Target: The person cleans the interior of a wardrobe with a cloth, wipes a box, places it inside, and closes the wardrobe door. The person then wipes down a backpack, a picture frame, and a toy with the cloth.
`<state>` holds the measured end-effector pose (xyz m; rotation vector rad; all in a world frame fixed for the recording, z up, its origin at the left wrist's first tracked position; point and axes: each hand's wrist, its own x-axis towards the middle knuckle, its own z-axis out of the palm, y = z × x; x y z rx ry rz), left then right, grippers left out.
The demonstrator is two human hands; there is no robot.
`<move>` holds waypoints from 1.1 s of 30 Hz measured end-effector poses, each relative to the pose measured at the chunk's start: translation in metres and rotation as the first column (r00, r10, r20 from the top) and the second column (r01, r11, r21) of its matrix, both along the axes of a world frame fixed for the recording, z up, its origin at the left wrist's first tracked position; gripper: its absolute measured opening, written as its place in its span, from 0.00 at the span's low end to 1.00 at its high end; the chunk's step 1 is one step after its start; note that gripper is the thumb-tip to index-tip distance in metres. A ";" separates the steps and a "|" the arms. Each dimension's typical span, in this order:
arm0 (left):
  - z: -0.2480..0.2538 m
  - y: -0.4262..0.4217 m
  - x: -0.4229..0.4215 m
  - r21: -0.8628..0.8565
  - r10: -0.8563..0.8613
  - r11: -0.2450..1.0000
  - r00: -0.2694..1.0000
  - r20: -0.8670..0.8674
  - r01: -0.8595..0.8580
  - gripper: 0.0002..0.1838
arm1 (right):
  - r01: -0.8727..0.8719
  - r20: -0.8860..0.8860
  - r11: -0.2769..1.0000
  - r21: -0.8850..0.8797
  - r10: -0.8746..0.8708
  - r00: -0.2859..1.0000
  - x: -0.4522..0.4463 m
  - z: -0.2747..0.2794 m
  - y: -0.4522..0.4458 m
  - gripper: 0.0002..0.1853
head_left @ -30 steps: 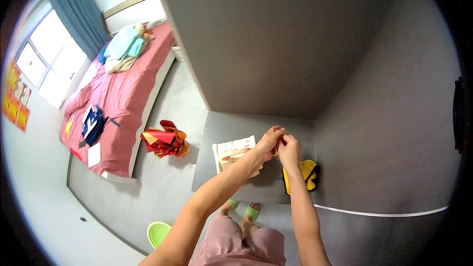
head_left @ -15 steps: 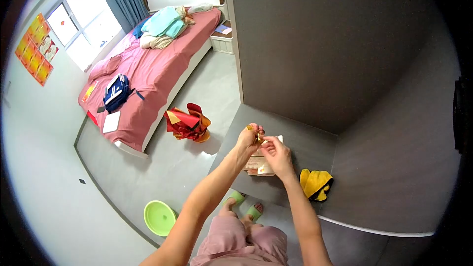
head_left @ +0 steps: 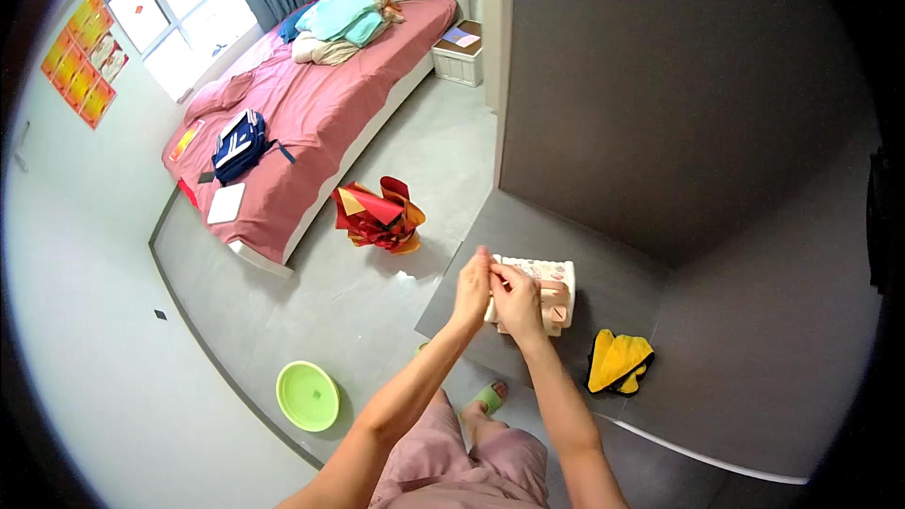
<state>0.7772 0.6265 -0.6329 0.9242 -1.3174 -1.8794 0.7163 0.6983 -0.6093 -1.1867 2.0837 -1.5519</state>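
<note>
My left hand (head_left: 472, 292) is raised over the dark grey ledge with its fingers closed together. Against it, my right hand (head_left: 517, 302) has its fingers bent and closed, the fingertips meeting at the left hand. Whatever lies between them is hidden by the fingers. Just behind and to the right of both hands, a cream box-shaped thing (head_left: 558, 285) with a pinkish-brown print sits on the ledge, partly covered by my right hand. Farther right, a crumpled yellow cloth with black edging (head_left: 619, 360) lies on the ledge.
The grey ledge (head_left: 528, 212) meets a tall dark panel (head_left: 650, 104). On the floor are a red-and-gold wrapped bundle (head_left: 382, 219) and a light green basin (head_left: 307, 396). A bed (head_left: 320, 132) at the left holds bedding, a blue backpack (head_left: 241, 146) and a white flat item (head_left: 226, 204).
My hands have come down and closer together. The yellow bit seen at my left hand no longer shows. More of the cream box-shaped thing is visible, and the view has shifted.
</note>
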 end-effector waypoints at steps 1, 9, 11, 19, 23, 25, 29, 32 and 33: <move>0.002 -0.011 0.010 -0.011 0.019 1.000 0.997 0.072 -0.018 0.31 | -0.062 0.162 0.998 -0.005 0.062 0.985 0.010 0.004 -0.006 0.11; -0.039 -0.120 0.084 0.386 0.166 0.907 0.985 0.035 -0.167 0.25 | -0.125 0.147 0.990 0.069 0.114 0.983 0.055 -0.034 -0.093 0.12; -0.042 -0.146 0.107 0.407 0.211 0.898 0.976 -0.060 -0.169 0.13 | -0.196 0.067 0.976 0.099 0.190 0.979 0.074 -0.048 -0.129 0.12; -0.125 -0.286 0.174 0.595 0.404 0.749 0.913 -0.058 -0.293 0.29 | -0.325 -0.081 0.909 0.262 0.356 0.931 0.158 -0.119 -0.299 0.18; -0.163 -0.348 0.193 0.561 0.507 0.739 0.857 -0.097 -0.374 0.45 | -0.222 -0.159 0.945 0.239 0.264 0.951 0.185 -0.194 -0.365 0.20; -0.207 -0.378 0.196 0.573 0.519 0.726 0.849 -0.093 -0.381 0.49 | -0.177 -0.267 0.932 0.316 0.267 0.926 0.190 -0.221 -0.384 0.19; -0.293 -0.414 0.184 0.373 0.536 0.747 0.831 0.152 -0.550 0.32 | -0.308 0.202 0.858 0.411 0.244 0.949 0.189 -0.280 -0.416 0.15; -0.323 -0.428 0.183 0.461 0.470 0.742 0.868 0.160 -0.486 0.27 | -0.379 0.383 0.812 0.443 0.210 0.900 0.168 -0.315 -0.442 0.14; -0.330 -0.432 0.182 0.586 0.419 0.691 0.895 0.151 -0.423 0.25 | -0.424 0.508 0.803 0.419 0.180 0.842 0.162 -0.333 -0.450 0.13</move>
